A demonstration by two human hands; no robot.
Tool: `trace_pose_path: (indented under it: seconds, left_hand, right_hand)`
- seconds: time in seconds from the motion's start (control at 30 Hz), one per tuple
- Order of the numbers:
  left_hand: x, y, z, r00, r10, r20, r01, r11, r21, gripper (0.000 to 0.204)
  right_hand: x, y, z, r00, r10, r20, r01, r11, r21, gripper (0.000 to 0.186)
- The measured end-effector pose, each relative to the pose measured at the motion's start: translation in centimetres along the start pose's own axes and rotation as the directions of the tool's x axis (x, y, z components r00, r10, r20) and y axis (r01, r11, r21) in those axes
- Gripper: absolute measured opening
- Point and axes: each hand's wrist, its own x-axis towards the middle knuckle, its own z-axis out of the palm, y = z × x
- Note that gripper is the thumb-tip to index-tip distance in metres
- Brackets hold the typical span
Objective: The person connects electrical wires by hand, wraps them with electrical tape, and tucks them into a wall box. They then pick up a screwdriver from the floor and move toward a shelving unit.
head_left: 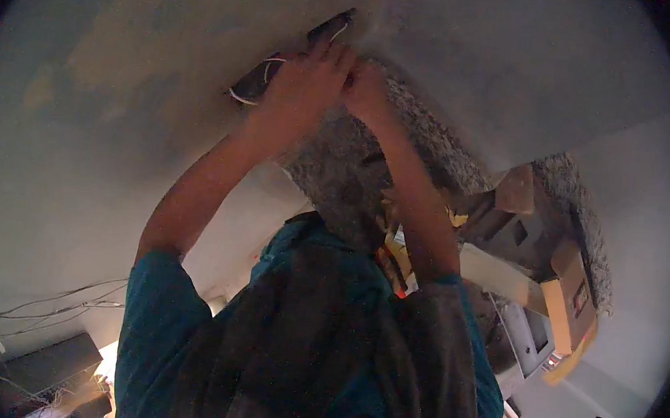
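Note:
Both of my arms reach up and forward to a dark, long opening or box [250,86] in the pale wall. Thin white wires [275,61] loop out of it. Across its middle lies my left hand [313,78], its fingers bent and close together over the dark part. My right hand [367,91] is right beside it, with curled fingers that meet the left fingertips. Whatever the fingers pinch is hidden by the hands and the dim light.
Below is a speckled grey counter [339,165]. At its right are an opened cardboard box [572,300], a brown block [516,190], a white plate-like panel [521,332] and yellow items [397,251]. Loose cables [60,299] run along the lower left wall, above a dark box [53,367].

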Motion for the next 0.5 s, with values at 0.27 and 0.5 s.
trace_pose_path:
  seconds: [0.27,0.5]
  left_hand:
    - [1.0,0.0,3.9,0.964,-0.254,-0.081,0.247,0.966,-0.078,0.033]
    - [1.5,0.0,5.3,0.858,-0.211,-0.468,0.229,0.973,-0.021,0.043]
  right_hand:
    - [2.7,0.1,-3.9,0.978,-0.195,-0.079,0.205,0.967,0.152,0.024]
    - [4.6,-0.8,-4.5,0.904,-0.246,-0.349,0.297,0.95,0.1,0.021]
